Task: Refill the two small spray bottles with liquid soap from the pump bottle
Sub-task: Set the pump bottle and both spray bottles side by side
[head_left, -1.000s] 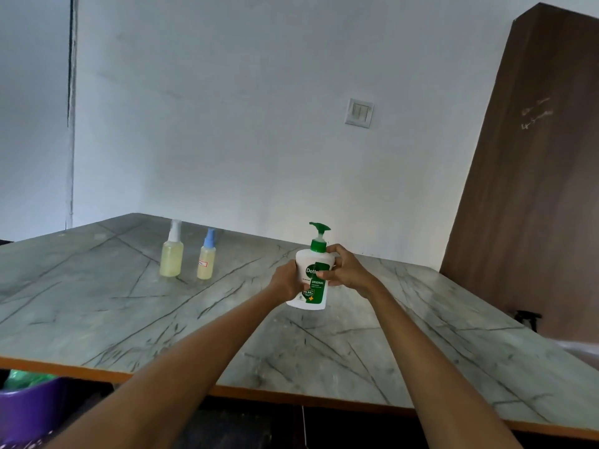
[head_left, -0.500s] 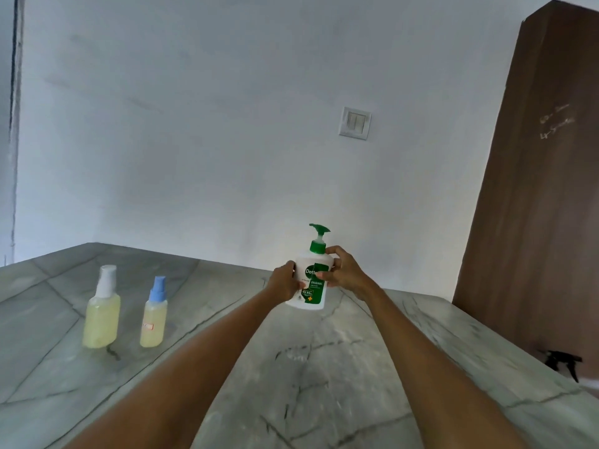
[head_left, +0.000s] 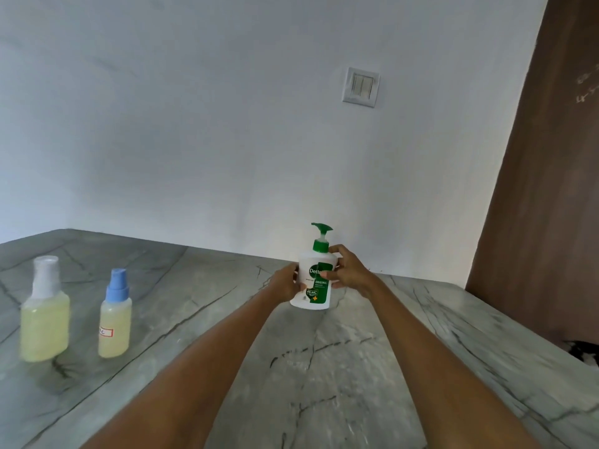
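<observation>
- A white pump bottle (head_left: 312,283) with a green pump head and a green label stands upright, or nearly so, towards the far side of a grey, dark-veined marble-look counter (head_left: 340,367); whether its base touches the surface cannot be told.
- Two small spray bottles stand upright side by side at the left, both holding pale yellow liquid: the larger spray bottle (head_left: 44,311) has a clear cap, and the smaller spray bottle (head_left: 115,315) just to its right has a blue cap and a small red-edged label.
- The counter's far edge runs along a plain white wall (head_left: 194,124). A brown wooden panel (head_left: 544,189) rises at the right, where the counter's edge falls away. Bare surface lies between the spray bottles and the pump bottle, which are well apart.
- The left hand (head_left: 285,283) grips the pump bottle's left side, fingers curled round the body.
- The right hand (head_left: 348,270) grips its right side near the shoulder, the thumb across the label and the fingers wrapped behind, just under the green collar.
- Both forearms reach forward from the bottom of the view.
</observation>
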Motion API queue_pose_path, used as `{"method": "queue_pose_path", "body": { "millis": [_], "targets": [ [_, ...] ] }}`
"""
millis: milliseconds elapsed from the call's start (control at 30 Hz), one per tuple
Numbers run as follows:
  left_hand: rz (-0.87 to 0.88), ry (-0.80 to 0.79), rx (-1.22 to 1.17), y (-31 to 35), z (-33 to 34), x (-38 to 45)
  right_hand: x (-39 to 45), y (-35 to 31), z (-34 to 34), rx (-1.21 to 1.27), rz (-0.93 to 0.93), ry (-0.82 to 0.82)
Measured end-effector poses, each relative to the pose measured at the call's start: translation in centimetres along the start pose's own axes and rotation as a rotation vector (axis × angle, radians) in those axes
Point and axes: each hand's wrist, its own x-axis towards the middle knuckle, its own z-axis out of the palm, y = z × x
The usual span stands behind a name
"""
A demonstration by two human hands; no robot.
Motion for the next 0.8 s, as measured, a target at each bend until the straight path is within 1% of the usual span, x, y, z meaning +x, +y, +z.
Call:
{"method": "queue_pose_path", "body": {
  "millis": [133,300,333,400,467,533,600,667,800],
  "targets": [
    [0.008,-0.016,-0.014,-0.2,0.0,-0.1,-0.3,0.0,0.0,-0.016,0.004,0.004],
    [-0.017,-0.04,-0.111,0.4,0.0,0.0,-0.3,-1.3,-0.5,-0.17,0.028,-0.065],
    [-0.021,-0.038,-0.137,0.7,0.0,0.1,-0.2,-2.0,-0.7,-0.169,0.003,-0.044],
    [-0.031,-0.023,-0.162,1.1,-0.1,0.5,0.0,-3.7,-0.8,-0.154,-0.102,0.076],
    [-0.035,-0.01,-0.173,1.4,-0.1,0.9,0.3,-5.2,-0.7,-0.194,-0.222,0.193],
    [-0.035,0.0,-0.186,1.4,0.1,1.2,0.8,-5.6,-0.3,-0.23,-0.288,0.269],
    [-0.042,0.015,-0.185,1.3,0.4,1.5,1.2,-5.4,-0.1,-0.166,-0.28,0.307],
    [-0.048,0.028,-0.181,1.2,0.6,1.8,1.7,-5.0,-0.1,-0.084,-0.264,0.296],
    [-0.044,0.043,-0.168,1.1,1.0,2.3,1.6,-5.1,-0.6,0.058,-0.226,0.198]
  ]
}}
